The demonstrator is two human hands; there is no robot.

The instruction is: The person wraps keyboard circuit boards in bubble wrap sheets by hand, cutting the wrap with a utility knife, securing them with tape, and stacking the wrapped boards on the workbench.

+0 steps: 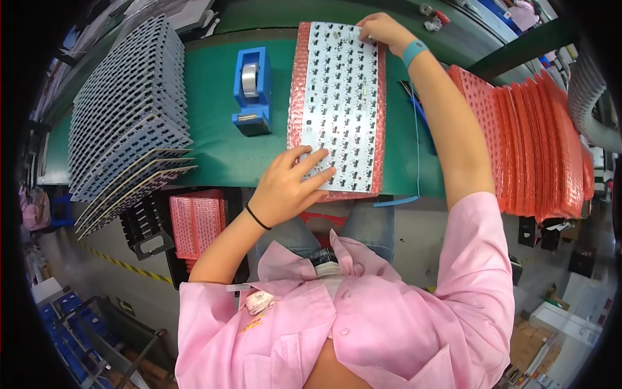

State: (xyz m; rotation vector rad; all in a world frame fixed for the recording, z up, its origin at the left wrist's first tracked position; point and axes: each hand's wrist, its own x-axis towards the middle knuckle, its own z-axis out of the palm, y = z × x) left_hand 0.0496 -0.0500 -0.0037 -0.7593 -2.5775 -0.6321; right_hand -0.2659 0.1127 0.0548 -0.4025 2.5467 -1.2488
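A white circuit board panel point(343, 97) with rows of small black parts lies on a sheet of pink bubble wrap point(297, 97) on the green table. My left hand point(291, 183) rests on the panel's lower left edge, its fingers spread. At the panel's top right corner is my right hand point(383, 31), fingers bent over the edge; whether they grip the panel or the wrap is too small to tell. Left of the panel stands a blue tape dispenser point(253, 91) with a roll of clear tape.
A tall stack of bare panels point(129, 110) stands at the left. Red bubble-wrapped panels point(538, 142) stand in a row at the right. More wrapped panels point(197, 223) sit in a black crate below the table edge. A blue strap point(396, 202) hangs near the front edge.
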